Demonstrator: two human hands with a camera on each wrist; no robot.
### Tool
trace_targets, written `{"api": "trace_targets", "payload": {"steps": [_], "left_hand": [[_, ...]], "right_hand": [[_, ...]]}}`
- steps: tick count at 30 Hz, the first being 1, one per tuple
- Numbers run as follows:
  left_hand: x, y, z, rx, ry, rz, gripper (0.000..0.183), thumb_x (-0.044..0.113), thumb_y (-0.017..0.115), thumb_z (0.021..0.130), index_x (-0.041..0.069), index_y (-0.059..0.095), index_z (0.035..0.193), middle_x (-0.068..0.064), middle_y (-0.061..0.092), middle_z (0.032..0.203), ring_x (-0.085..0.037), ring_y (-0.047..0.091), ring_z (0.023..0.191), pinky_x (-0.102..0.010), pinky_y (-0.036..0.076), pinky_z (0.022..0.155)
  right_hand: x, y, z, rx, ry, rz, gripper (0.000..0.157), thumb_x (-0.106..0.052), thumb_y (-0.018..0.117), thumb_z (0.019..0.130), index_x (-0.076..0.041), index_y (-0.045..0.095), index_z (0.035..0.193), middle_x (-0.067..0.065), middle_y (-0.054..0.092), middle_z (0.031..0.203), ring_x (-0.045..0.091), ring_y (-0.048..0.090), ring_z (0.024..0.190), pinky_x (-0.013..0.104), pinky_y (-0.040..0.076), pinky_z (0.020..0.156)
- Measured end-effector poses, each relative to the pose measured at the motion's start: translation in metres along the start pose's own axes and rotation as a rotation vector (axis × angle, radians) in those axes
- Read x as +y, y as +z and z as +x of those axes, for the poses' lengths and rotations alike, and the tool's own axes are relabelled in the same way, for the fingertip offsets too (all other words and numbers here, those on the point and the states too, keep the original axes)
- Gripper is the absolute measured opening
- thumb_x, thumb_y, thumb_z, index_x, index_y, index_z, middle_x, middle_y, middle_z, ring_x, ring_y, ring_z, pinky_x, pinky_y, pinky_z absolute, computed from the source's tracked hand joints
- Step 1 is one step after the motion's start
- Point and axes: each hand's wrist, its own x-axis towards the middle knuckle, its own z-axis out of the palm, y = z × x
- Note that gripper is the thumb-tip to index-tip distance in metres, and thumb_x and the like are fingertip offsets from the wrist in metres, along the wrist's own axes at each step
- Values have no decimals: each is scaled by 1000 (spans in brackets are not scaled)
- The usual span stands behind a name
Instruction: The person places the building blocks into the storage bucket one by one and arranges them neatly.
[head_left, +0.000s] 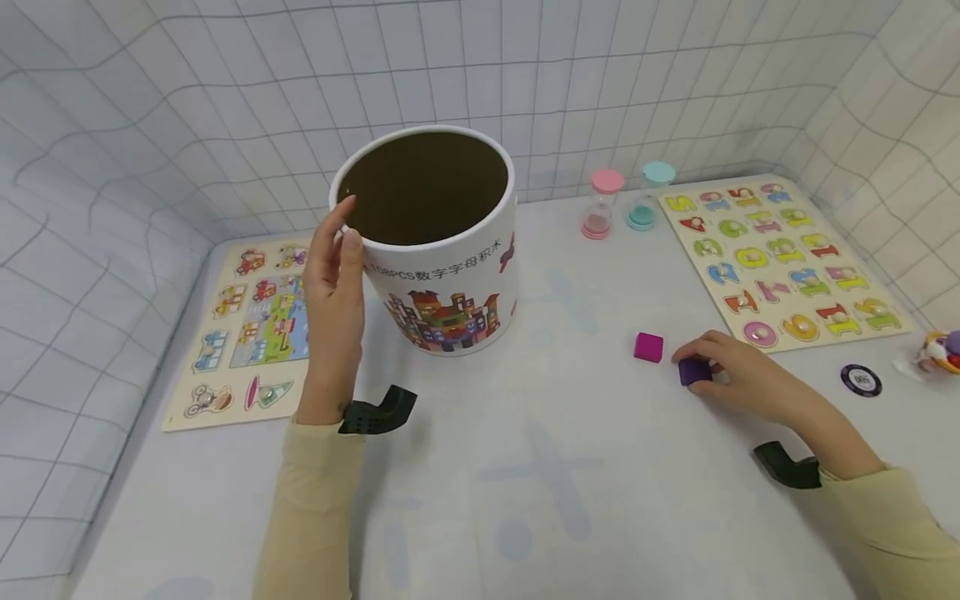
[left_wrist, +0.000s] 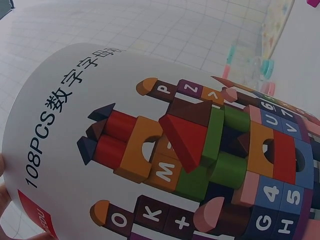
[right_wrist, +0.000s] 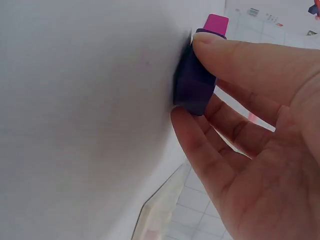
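A large white bucket (head_left: 450,267) printed with a block castle stands upright on the table. My left hand (head_left: 335,267) holds its near left rim, thumb outside and a fingertip at the edge. The left wrist view is filled by the bucket's printed wall (left_wrist: 165,150), with only a bit of that hand at the left edge. My right hand (head_left: 738,375) pinches a dark purple block (head_left: 693,372) between thumb and fingers at the table surface; the right wrist view shows the block (right_wrist: 195,82) close up. Just left of it lies a magenta block (head_left: 648,347), untouched.
A wooden number puzzle board (head_left: 720,237) lies at the right, a vehicle puzzle board (head_left: 225,342) at the left, partly behind my left arm. Pink (head_left: 600,204) and teal (head_left: 648,200) sand timers stand at the back. A black chip (head_left: 861,380) and a small figurine (head_left: 941,350) sit far right.
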Motion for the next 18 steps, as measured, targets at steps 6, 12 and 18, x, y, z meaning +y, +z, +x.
{"api": "trace_targets", "payload": {"steps": [6, 12, 18], "left_hand": [[-1, 0, 1, -4, 8, 23, 38, 22, 41, 95, 15, 42, 132, -2, 37, 136, -17, 37, 121, -32, 30, 101], [0, 0, 0, -3, 3, 41, 38, 23, 41, 95, 15, 41, 132, -3, 37, 136, -21, 36, 122, -33, 30, 101], [2, 1, 0, 0, -1, 62, 38, 22, 41, 95, 15, 41, 132, -3, 36, 136, -19, 34, 124, -34, 29, 101]], "right_hand": [[-8, -6, 10, 18, -44, 19, 37, -10, 69, 77, -13, 57, 111, 1, 55, 102, 17, 51, 92, 38, 48, 76], [-37, -22, 36, 84, -203, 80, 40, -9, 68, 77, -12, 55, 114, -3, 54, 106, 9, 51, 93, 27, 49, 78], [-85, -51, 72, 161, -386, 259, 39, -8, 67, 78, -13, 55, 115, -4, 54, 109, 5, 51, 94, 21, 45, 83]]}}
